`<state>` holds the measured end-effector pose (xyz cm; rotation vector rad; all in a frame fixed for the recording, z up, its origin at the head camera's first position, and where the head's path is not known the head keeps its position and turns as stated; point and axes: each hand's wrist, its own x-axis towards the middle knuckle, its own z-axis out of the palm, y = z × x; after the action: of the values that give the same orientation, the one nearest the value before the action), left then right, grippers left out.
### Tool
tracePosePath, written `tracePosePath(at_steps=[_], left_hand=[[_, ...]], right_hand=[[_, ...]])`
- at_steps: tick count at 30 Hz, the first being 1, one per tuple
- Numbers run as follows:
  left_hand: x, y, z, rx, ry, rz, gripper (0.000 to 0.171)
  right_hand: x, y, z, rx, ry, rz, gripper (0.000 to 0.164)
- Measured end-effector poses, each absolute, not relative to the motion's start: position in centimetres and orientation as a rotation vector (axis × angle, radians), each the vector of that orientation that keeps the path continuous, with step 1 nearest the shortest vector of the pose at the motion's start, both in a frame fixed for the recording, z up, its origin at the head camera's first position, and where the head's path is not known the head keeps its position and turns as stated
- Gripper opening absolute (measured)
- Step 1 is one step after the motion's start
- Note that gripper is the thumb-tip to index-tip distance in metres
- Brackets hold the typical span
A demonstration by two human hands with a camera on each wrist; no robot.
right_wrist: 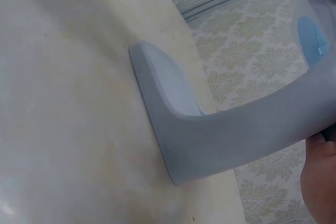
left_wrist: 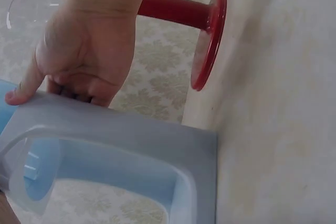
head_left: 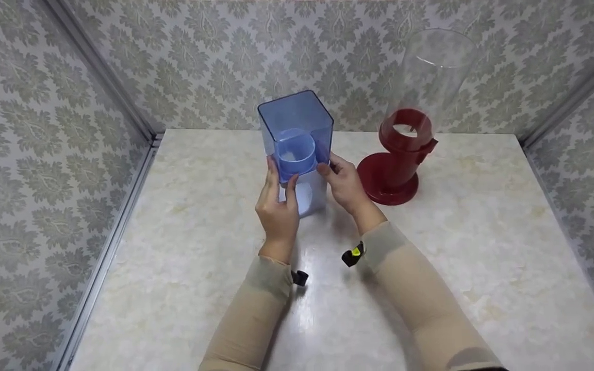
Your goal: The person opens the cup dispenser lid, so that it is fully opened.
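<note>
A red stand (head_left: 402, 171) rests upright on the far part of the pale, marbled table (head_left: 199, 216), right of the middle, round base (head_left: 374, 183) down. A clear tube (head_left: 433, 77) rises from its ring (head_left: 397, 143). Patterned wallpaper (head_left: 214, 67) covers the far, left and right walls; a grey rail (head_left: 117, 232) lines the table's left edge.
</note>
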<state>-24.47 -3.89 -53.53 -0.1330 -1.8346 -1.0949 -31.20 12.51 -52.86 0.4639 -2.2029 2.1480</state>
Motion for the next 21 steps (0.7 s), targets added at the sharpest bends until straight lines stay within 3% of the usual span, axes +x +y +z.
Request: tracePosePath(at_steps=[7,11,15,21], left_hand=[[-24.2,-3.8,-54.1,-0.195,-1.842,-1.154,0.054],[-24.9,-5.8,-53.8,-0.228,-1.808,-1.373,0.039],[-27.4,-8.9,-52.3,-0.181,-1.790,-1.667,0.036],[-31.3,-11.9,-50.1,-0.291,-1.812,-2.072,0.041]], right_hand=[[-30.5,12.2,-53.1,0.365,-2.126,2.167,0.120],[-29.4,11.0,-53.1,0.302,-2.030,2.154,0.145],[-27.8,9.0,-52.6,0.258,-2.044,1.945,0.169],[-26.7,6.0,-51.7,0.223,-2.118,1.595,0.172]])
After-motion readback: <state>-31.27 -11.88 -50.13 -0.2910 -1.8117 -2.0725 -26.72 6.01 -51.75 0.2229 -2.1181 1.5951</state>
